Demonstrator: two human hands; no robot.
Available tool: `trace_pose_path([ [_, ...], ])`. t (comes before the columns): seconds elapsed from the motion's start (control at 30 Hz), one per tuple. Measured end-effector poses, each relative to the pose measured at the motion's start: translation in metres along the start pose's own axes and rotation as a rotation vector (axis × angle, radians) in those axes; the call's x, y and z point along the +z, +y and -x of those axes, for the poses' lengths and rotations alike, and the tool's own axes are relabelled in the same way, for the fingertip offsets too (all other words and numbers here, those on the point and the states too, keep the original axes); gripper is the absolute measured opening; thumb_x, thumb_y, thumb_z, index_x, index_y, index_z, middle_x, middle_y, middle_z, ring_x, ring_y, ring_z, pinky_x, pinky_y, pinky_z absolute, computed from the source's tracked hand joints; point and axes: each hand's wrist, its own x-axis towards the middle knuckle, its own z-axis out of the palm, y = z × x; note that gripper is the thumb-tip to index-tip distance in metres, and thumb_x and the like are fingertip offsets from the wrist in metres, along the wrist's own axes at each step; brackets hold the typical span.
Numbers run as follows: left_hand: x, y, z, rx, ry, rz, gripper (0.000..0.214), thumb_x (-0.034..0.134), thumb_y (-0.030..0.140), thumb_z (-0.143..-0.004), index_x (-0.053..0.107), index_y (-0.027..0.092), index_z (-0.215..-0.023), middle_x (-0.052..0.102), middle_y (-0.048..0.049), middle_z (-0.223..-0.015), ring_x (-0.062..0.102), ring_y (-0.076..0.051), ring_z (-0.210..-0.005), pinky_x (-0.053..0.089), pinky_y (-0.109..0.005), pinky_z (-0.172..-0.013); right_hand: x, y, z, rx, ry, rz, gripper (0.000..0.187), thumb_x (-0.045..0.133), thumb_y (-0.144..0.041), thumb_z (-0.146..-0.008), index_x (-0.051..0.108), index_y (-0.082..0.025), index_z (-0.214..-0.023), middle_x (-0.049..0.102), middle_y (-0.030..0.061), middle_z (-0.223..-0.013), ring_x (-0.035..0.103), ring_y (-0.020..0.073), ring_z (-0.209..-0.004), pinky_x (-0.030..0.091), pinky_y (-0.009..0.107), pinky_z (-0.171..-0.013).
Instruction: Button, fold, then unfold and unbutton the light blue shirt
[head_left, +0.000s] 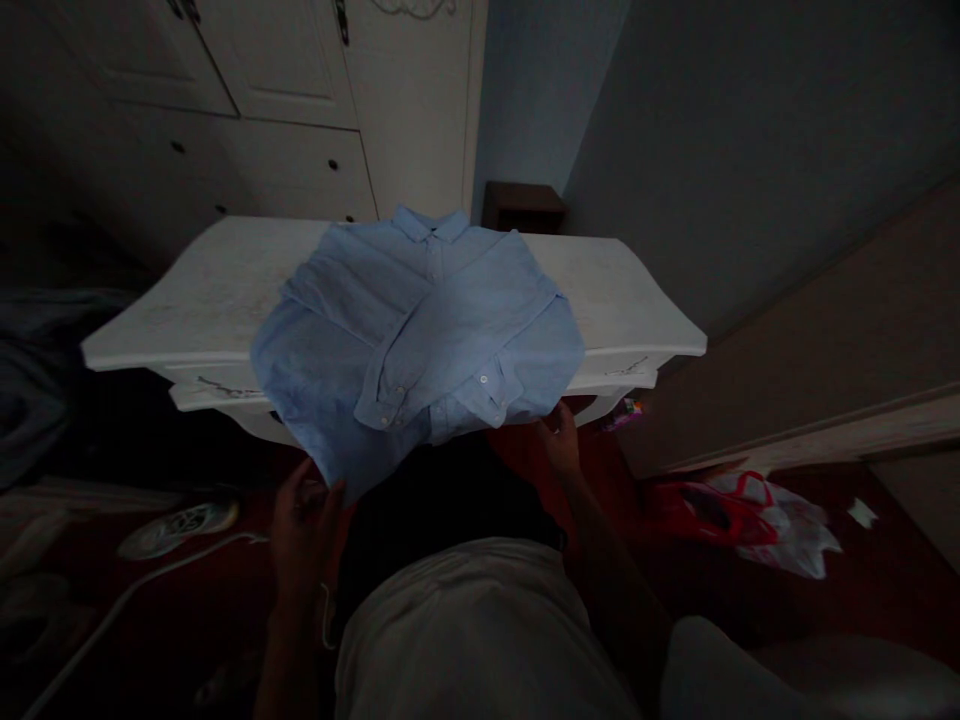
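Observation:
A light blue long-sleeved shirt [480, 310] lies front up across a white table [217, 290], its collar at the far edge. Both sleeves are folded over the chest, and the cuffs cross near the hem. The lower part hangs over the table's near edge. At the shirt's lower left corner, my left hand [304, 510] pinches the hem and pulls it towards me. My right hand [561, 443] is at the lower right edge, fingers closed on the hem there. Dim light hides the exact fingertip contact.
A white cabinet [285, 75] with doors and drawers stands behind the table. To the right is a wall [750, 150], with a red and white plastic bag [787, 530] on the red floor. A shoe [180, 528] and a white cable [142, 580] lie at left.

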Motion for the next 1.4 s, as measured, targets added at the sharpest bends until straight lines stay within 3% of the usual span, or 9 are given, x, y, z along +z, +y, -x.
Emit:
trace_pose_path([
  [0.17, 0.000, 0.007, 0.003, 0.176, -0.079, -0.099, 0.054, 0.058, 0.053, -0.082, 0.061, 0.019, -0.124, 0.067, -0.0071, -0.097, 0.064, -0.019, -0.085, 0.051, -0.031, -0.077, -0.007, -0.008, 0.005, 0.008, -0.039, 0.133, 0.032, 0.063, -0.045, -0.072, 0.062, -0.016, -0.085, 0.061, 0.0084, -0.093, 0.057, 0.0231, -0.087, 0.047, 0.042, -0.084],
  [0.33, -0.008, -0.003, 0.000, 0.357, -0.177, -0.156, 0.043, 0.049, 0.042, -0.088, 0.064, 0.017, -0.120, 0.067, -0.0074, -0.099, 0.062, -0.017, -0.085, 0.050, -0.029, -0.077, -0.025, -0.022, 0.026, 0.057, -0.197, 0.074, 0.028, 0.061, -0.041, -0.077, 0.062, -0.017, -0.091, 0.066, 0.0082, -0.095, 0.061, 0.0225, -0.087, 0.050, 0.037, -0.079],
  [0.53, -0.014, -0.013, 0.000, 0.520, -0.252, -0.222, 0.040, 0.051, 0.034, -0.088, 0.060, 0.018, -0.124, 0.065, -0.0077, -0.096, 0.061, -0.019, -0.084, 0.050, -0.031, -0.074, -0.033, -0.047, 0.052, 0.009, -0.198, 0.202, 0.027, 0.056, -0.037, -0.084, 0.064, -0.021, -0.105, 0.069, 0.0075, -0.101, 0.066, 0.0232, -0.089, 0.053, 0.038, -0.079],
  [0.67, -0.014, -0.005, -0.003, 0.729, -0.188, -0.240, 0.032, 0.051, 0.026, -0.090, 0.062, 0.021, -0.119, 0.066, -0.0064, -0.089, 0.060, -0.018, -0.081, 0.049, -0.033, -0.078, -0.026, -0.069, 0.056, -0.147, -0.179, 0.354, 0.038, 0.053, -0.033, -0.089, 0.058, -0.023, -0.125, 0.067, 0.0079, -0.113, 0.066, 0.0229, -0.095, 0.052, 0.040, -0.086],
  [0.8, -0.012, 0.011, -0.008, 0.856, -0.154, -0.309, 0.029, 0.052, 0.023, -0.090, 0.062, 0.021, -0.118, 0.067, -0.0069, -0.091, 0.060, -0.020, -0.085, 0.048, -0.033, -0.080, -0.018, -0.098, 0.051, -0.409, -0.268, 0.332, 0.029, 0.049, -0.024, -0.091, 0.068, -0.021, -0.112, 0.069, 0.0084, -0.102, 0.065, 0.0203, -0.092, 0.053, 0.035, -0.085],
  [0.97, -0.006, 0.031, -0.017, 0.949, -0.122, -0.379, 0.020, 0.054, 0.021, -0.090, 0.067, 0.019, -0.105, 0.066, -0.0076, -0.090, 0.059, -0.020, -0.087, 0.047, -0.033, -0.081, -0.014, -0.119, 0.036, -0.464, -0.352, 0.185, 0.038, 0.044, -0.010, -0.085, 0.071, -0.025, -0.108, 0.068, 0.0044, -0.101, 0.065, 0.0156, -0.090, 0.054, 0.028, -0.079],
  [1.13, -0.009, 0.052, -0.027, 0.953, 0.002, -0.496, 0.014, 0.055, 0.025, -0.086, 0.067, 0.018, -0.088, 0.062, -0.0125, -0.098, 0.056, -0.026, -0.098, 0.045, -0.041, -0.083, -0.021, -0.114, 0.008, -0.603, -0.490, 0.240, 0.040, 0.046, -0.015, -0.087, 0.066, -0.028, -0.119, 0.065, 0.0043, -0.114, 0.063, 0.0173, -0.101, 0.053, 0.032, -0.087],
  [1.27, -0.023, 0.055, -0.037, 0.927, -0.257, -0.420, 0.022, 0.046, 0.030, -0.090, 0.062, 0.016, -0.084, 0.058, -0.0147, -0.123, 0.048, -0.029, -0.124, 0.040, -0.045, -0.100, -0.040, -0.110, -0.014, -0.755, -0.467, 0.250, 0.025, 0.053, -0.022, -0.090, 0.072, -0.030, -0.106, 0.068, 0.0048, -0.098, 0.064, 0.0200, -0.093, 0.053, 0.037, -0.082],
  [1.4, -0.038, 0.050, -0.051, 0.651, -0.451, -0.361, 0.039, 0.034, 0.044, -0.093, 0.061, 0.017, -0.100, 0.069, -0.0110, -0.100, 0.065, -0.023, -0.094, 0.050, -0.034, -0.081, -0.058, -0.116, -0.028, -0.711, -0.421, 0.227, 0.017, 0.056, -0.024, -0.086, 0.072, -0.027, -0.090, 0.064, 0.0086, -0.101, 0.063, 0.0228, -0.095, 0.054, 0.039, -0.078],
])
